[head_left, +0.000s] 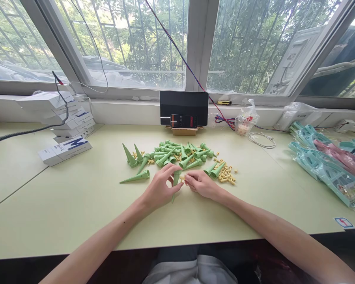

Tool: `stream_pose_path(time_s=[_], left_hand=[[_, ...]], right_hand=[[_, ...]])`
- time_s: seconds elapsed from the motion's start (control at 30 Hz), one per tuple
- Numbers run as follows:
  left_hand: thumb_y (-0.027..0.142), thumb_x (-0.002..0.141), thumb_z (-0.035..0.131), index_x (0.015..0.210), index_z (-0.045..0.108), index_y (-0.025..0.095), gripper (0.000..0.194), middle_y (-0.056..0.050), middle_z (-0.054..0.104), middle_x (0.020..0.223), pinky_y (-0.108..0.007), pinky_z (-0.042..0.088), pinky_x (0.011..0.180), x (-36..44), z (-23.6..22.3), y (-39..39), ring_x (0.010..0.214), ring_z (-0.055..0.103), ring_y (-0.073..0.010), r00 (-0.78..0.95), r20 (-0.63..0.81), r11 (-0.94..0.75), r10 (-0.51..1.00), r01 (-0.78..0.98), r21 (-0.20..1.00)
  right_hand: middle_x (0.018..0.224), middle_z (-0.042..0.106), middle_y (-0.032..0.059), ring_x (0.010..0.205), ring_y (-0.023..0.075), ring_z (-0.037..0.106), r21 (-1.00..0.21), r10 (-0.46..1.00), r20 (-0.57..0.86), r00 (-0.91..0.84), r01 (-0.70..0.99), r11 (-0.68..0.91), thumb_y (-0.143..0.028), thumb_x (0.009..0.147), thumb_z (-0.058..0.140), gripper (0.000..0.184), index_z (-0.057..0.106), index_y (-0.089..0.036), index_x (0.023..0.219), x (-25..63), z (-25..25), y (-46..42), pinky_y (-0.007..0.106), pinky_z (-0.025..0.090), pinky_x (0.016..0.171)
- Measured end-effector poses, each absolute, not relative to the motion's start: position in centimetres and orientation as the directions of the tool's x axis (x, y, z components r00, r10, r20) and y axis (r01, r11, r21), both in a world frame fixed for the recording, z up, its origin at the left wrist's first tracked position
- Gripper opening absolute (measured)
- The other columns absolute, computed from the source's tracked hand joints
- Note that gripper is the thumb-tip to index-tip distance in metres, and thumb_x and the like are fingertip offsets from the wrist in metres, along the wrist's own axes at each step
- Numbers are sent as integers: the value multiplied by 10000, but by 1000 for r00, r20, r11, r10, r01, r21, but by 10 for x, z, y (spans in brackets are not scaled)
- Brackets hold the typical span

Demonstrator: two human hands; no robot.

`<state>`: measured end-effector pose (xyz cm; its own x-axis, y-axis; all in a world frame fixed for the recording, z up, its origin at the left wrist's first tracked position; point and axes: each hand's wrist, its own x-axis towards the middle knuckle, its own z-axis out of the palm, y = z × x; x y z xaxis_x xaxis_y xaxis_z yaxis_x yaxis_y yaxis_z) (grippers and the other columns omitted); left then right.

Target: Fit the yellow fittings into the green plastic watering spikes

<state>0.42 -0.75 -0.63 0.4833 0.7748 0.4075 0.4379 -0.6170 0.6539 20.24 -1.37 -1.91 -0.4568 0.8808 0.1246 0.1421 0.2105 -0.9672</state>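
Observation:
My left hand (161, 183) is closed around a green plastic spike (176, 180), its wide end up and its point slanting down toward me. Pinched in my right hand (200, 183) is a small yellow plug (182, 178), held against or very close to the spike's side; I cannot tell whether it has entered it. Just beyond my hands lies a heap of green spikes (165, 153) with yellow plugs among them. Right of it is a pile of loose yellow plugs (227, 173). A single green spike (136, 176) lies on its side to the left.
On the pale table (77, 209), white boxes (73, 114) are stacked at the left. A tablet (183, 106) with a phone (183, 121) before it stands at the back. A plastic bag (246, 120) and coiled cable (262, 140) lie right, then turquoise plastic items (322, 157) in wrapping.

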Motion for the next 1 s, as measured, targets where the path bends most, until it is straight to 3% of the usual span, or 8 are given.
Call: stream_pose_path(time_s=[0.37, 0.6, 0.77, 0.9, 1.0], left_hand=[[239, 861, 626, 1160, 586, 241, 302, -25, 574, 1071, -281, 551, 692, 5, -7, -7, 676, 547, -83, 482, 395, -604, 782, 434, 668], [291, 830, 677, 1113, 615, 222, 298, -31, 588, 1011, -268, 575, 653, 3, -5, -1, 748, 568, -119, 426, 402, -570, 810, 416, 708], [369, 795, 726, 1109, 609, 204, 373, -45, 632, 1029, -293, 595, 671, 1, 0, 2, 739, 602, -127, 321, 310, -417, 895, 351, 838], [377, 785, 746, 1121, 578, 203, 414, -11, 640, 867, -302, 594, 665, -1, 3, 3, 697, 640, -140, 337, 174, -260, 925, 230, 938], [341, 781, 761, 1120, 545, 205, 424, -12, 649, 889, -321, 596, 741, -2, 2, 2, 775, 690, -167, 376, 149, -215, 914, 138, 967]], right_hand=[[543, 320, -67, 490, 83, 270, -956, 882, 146, -447, 165, 242, -373, 975, 452, 348, 444, -189, 680, 202, -20, -14, 236, 237, 490], [528, 369, -52, 498, 100, 338, -923, 918, 203, -342, 247, 296, -452, 1007, 380, 435, 514, -180, 694, 201, -20, -13, 242, 289, 522], [571, 423, -36, 543, 102, 371, -820, 876, 321, -361, 357, 447, -390, 1009, 403, 425, 532, -170, 670, 203, -18, -14, 246, 289, 563], [580, 453, -37, 550, 100, 398, -738, 794, 355, -493, 373, 562, -350, 1013, 414, 402, 544, -167, 680, 202, -19, -18, 237, 308, 578], [583, 470, -40, 555, 97, 400, -681, 750, 357, -557, 394, 617, -338, 974, 522, 352, 539, -168, 667, 200, -20, -21, 229, 310, 574]])
